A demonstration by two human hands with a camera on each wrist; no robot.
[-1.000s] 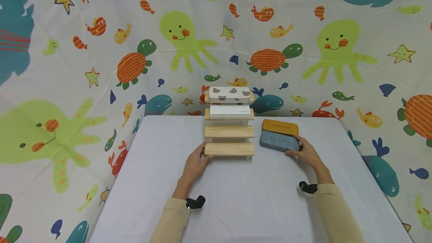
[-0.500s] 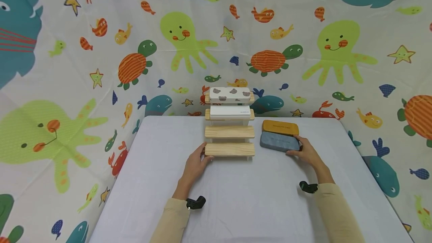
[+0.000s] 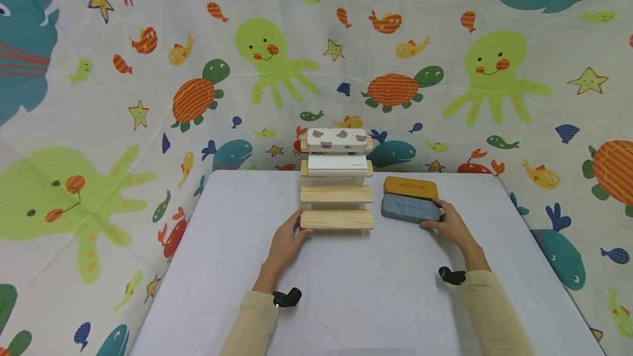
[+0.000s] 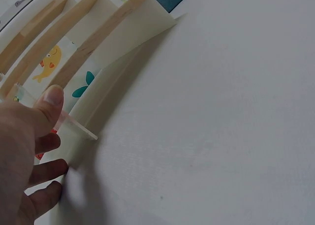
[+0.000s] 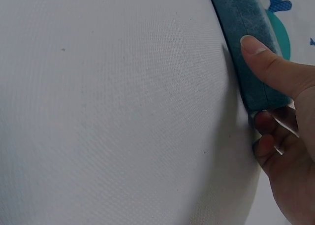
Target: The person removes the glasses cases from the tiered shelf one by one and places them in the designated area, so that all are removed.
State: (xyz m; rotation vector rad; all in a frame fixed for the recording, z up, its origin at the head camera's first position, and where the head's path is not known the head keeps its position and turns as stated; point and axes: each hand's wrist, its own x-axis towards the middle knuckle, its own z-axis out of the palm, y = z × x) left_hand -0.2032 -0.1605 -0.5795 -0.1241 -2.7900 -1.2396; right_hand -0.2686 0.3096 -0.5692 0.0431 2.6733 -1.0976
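Observation:
My left hand (image 3: 286, 240) holds the left end of the lowest board on a stepped wooden display rack (image 3: 336, 220), thumb against its front edge. In the left wrist view the thumb (image 4: 51, 99) touches the wood while the other fingers hang below, beside a clear support. My right hand (image 3: 451, 227) grips the right end of a blue-grey glasses case (image 3: 409, 207) lying on the table. The right wrist view shows the thumb (image 5: 261, 55) on that case and fingers curled at its end. Just behind it lies a mustard-yellow glasses case (image 3: 410, 187).
On the rack's top board sits a white case with brown patches (image 3: 336, 139); one board down is a plain white case (image 3: 336, 163) with small lettering. The two lower boards are bare. A white cloth covers the table (image 3: 366, 295), and a sea-animal curtain (image 3: 316, 81) hangs behind.

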